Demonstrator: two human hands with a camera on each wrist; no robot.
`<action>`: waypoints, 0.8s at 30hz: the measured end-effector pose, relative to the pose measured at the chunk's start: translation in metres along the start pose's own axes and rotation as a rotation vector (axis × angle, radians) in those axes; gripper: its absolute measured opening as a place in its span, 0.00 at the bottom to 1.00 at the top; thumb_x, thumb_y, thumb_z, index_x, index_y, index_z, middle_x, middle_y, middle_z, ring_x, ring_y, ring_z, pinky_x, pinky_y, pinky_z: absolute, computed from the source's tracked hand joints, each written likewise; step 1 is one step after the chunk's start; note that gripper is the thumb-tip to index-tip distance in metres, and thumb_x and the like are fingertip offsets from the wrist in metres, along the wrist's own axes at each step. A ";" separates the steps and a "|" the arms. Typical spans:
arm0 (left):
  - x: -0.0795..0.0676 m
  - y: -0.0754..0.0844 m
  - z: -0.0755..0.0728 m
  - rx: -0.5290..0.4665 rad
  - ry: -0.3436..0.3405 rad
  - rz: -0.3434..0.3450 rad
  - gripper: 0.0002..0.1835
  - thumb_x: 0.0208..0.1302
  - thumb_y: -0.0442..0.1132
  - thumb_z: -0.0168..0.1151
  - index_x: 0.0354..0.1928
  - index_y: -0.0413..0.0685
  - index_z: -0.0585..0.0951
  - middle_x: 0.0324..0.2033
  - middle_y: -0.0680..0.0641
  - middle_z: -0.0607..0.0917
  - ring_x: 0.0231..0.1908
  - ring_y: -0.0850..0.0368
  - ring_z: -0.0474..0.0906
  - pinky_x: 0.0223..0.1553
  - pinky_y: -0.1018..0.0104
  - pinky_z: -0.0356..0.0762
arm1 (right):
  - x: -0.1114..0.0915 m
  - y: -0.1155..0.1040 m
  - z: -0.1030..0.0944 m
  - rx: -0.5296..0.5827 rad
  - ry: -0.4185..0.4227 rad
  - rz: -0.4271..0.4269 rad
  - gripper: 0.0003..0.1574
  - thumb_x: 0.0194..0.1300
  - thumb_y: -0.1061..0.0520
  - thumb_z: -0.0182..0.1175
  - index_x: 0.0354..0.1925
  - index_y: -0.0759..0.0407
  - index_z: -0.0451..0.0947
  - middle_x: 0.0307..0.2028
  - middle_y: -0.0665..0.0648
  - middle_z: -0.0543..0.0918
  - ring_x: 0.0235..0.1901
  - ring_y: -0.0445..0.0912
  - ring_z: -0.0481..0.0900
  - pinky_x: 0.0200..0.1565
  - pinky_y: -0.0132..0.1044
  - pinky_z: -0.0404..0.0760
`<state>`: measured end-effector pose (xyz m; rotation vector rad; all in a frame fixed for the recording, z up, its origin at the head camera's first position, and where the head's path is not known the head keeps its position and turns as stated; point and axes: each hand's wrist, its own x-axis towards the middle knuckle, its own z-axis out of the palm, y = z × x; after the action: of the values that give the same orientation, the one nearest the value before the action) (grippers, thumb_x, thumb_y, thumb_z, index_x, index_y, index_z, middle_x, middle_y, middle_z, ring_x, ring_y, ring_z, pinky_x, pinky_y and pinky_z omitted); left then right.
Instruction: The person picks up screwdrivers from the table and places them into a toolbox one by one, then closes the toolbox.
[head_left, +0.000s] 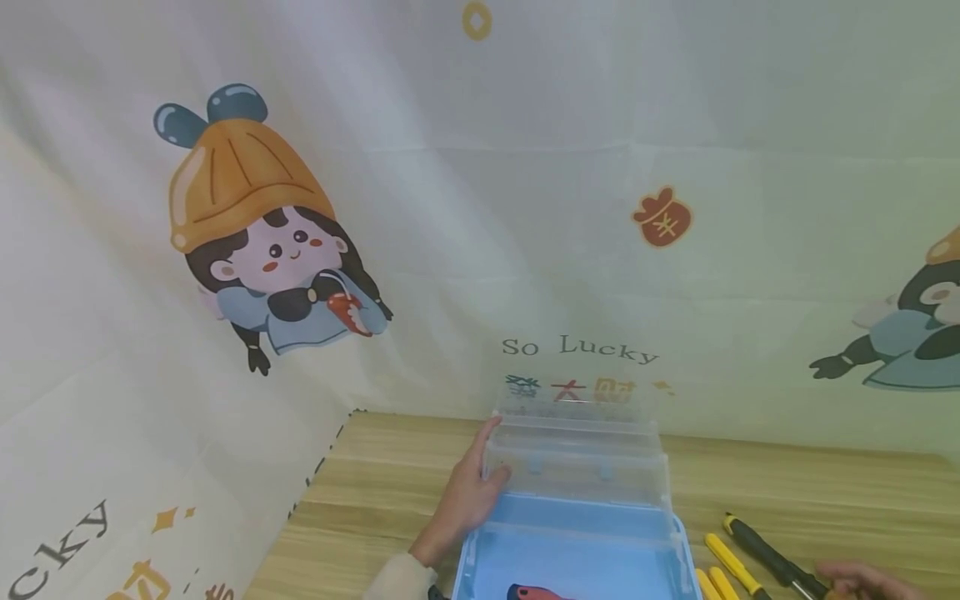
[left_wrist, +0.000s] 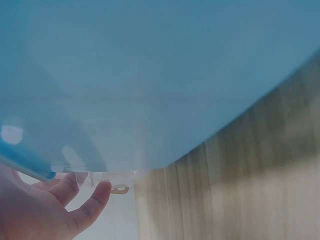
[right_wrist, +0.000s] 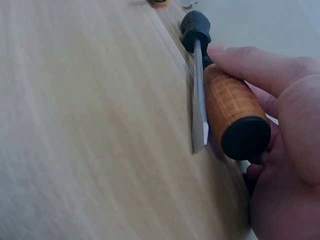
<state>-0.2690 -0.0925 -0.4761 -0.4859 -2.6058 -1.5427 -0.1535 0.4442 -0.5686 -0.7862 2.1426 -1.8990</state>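
Observation:
A light blue storage box [head_left: 577, 562] stands on the table with its clear plastic lid [head_left: 581, 475] swung up at the back. My left hand [head_left: 468, 492] holds the lid's left edge, thumb on the near face; in the left wrist view the blue box wall fills most of the picture above that hand [left_wrist: 45, 210]. At the right, my right hand [head_left: 870, 579] grips an orange-handled screwdriver [right_wrist: 235, 102] with a black end cap; its shaft is hidden. Beside it lies a black flat-blade screwdriver [right_wrist: 199, 85]. Inside the box is a red-and-black handled tool [head_left: 536, 592], partly cut off.
Right of the box lie a yellow-and-black tool [head_left: 735, 564] and a pair of yellow handles [head_left: 716, 583]. A printed cloth [head_left: 450, 208] hangs behind and to the left of the wooden table [head_left: 360, 483].

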 end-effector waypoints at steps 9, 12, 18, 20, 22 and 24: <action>-0.001 -0.002 -0.001 0.005 0.006 0.004 0.37 0.72 0.38 0.53 0.76 0.75 0.52 0.74 0.45 0.64 0.69 0.39 0.65 0.65 0.35 0.65 | 0.001 0.004 0.003 0.013 0.002 -0.059 0.48 0.65 0.83 0.36 0.62 0.39 0.76 0.40 0.50 0.84 0.34 0.45 0.81 0.32 0.38 0.82; -0.001 -0.001 -0.001 0.000 0.009 0.003 0.37 0.72 0.37 0.53 0.76 0.74 0.53 0.73 0.44 0.64 0.68 0.39 0.66 0.65 0.35 0.65 | 0.002 0.003 -0.002 0.044 -0.069 -0.043 0.50 0.66 0.82 0.34 0.64 0.36 0.73 0.44 0.47 0.83 0.38 0.44 0.81 0.35 0.36 0.82; -0.002 -0.001 -0.002 -0.003 0.016 -0.014 0.37 0.72 0.37 0.53 0.76 0.72 0.53 0.73 0.43 0.64 0.68 0.39 0.66 0.65 0.35 0.65 | 0.006 0.001 -0.013 0.114 -0.200 0.008 0.51 0.67 0.81 0.32 0.67 0.32 0.69 0.49 0.44 0.81 0.43 0.41 0.79 0.41 0.33 0.81; -0.002 -0.001 -0.002 -0.005 0.016 -0.013 0.37 0.72 0.37 0.53 0.76 0.72 0.53 0.73 0.43 0.64 0.68 0.39 0.66 0.65 0.35 0.65 | 0.005 0.002 -0.015 0.145 -0.208 0.023 0.50 0.68 0.80 0.32 0.67 0.31 0.69 0.50 0.44 0.80 0.44 0.41 0.78 0.43 0.34 0.81; -0.002 -0.002 -0.003 -0.003 0.017 -0.013 0.37 0.72 0.38 0.53 0.76 0.72 0.53 0.73 0.43 0.64 0.68 0.39 0.66 0.65 0.35 0.65 | 0.006 0.004 -0.015 0.200 -0.227 0.018 0.50 0.69 0.80 0.30 0.68 0.33 0.69 0.51 0.44 0.79 0.45 0.41 0.78 0.46 0.35 0.82; -0.002 -0.002 -0.003 0.001 0.018 -0.013 0.36 0.72 0.38 0.53 0.76 0.72 0.53 0.73 0.44 0.64 0.68 0.39 0.66 0.65 0.34 0.65 | 0.008 0.006 -0.016 0.259 -0.261 -0.006 0.51 0.68 0.80 0.29 0.69 0.36 0.68 0.52 0.45 0.79 0.48 0.41 0.78 0.50 0.35 0.82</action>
<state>-0.2683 -0.0962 -0.4767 -0.4539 -2.6012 -1.5414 -0.1690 0.4549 -0.5695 -0.9253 1.7036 -1.9054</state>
